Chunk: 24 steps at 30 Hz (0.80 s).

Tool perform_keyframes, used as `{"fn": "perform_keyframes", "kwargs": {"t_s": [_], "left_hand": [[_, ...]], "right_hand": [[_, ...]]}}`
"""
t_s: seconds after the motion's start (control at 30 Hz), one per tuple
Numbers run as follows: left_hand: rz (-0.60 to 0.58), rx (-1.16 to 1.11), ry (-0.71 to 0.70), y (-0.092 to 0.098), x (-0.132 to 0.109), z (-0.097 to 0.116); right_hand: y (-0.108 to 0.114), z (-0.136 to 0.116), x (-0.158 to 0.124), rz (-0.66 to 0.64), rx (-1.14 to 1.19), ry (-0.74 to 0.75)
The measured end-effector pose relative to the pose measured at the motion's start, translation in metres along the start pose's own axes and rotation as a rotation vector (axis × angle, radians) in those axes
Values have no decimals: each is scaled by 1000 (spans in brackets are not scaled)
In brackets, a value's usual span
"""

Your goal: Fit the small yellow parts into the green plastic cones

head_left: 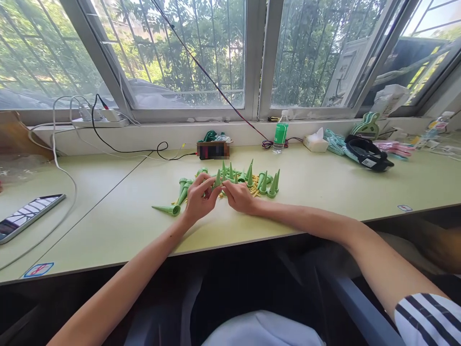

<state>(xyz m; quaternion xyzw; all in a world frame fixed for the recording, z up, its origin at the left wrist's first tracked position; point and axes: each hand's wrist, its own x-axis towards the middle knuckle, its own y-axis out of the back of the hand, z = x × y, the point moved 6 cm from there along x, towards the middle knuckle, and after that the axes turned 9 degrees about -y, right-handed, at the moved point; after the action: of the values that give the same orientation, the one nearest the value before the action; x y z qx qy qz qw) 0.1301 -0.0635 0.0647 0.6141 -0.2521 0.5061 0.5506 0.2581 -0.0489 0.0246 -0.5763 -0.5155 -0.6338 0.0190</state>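
Note:
My left hand (200, 196) is closed around a green plastic spike (218, 178), which points upward between the fingers. Right beside it, my right hand (239, 196) is pinched, its fingertips close to the base of that spike; whatever they grip is too small to make out. Behind both hands lies a cluster of similar green spikes, several standing upright, such as the tall spike (250, 174). One loose spike (167, 209) rests on its side left of my left hand. Small yellow pieces (256, 185) are scattered among the spikes.
The pale table (137, 221) runs below the windows. A phone (29, 218) and a white cable lie at the left. Along the back are a small box (213, 150), a water bottle (280, 132), a tissue pack (316, 142) and a black headset (370, 154).

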Motion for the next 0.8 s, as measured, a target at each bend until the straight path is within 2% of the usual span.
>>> {"fn": "perform_keyframes", "kwargs": {"t_s": [0.2,0.5,0.63,0.8], "left_hand": [[14,29,-19,1,-1,-1],[3,31,47,-1,-2,-6],[23,82,-6,1,-1,-3],[29,99,-90,1,-2,1]], "right_hand": [[-6,-2,2,-21,-34,38],[-2,2,2,-36,-11,-29],[-4,5,1,-68,-9,-53],[1,5,0,-28,52,-45]]}}
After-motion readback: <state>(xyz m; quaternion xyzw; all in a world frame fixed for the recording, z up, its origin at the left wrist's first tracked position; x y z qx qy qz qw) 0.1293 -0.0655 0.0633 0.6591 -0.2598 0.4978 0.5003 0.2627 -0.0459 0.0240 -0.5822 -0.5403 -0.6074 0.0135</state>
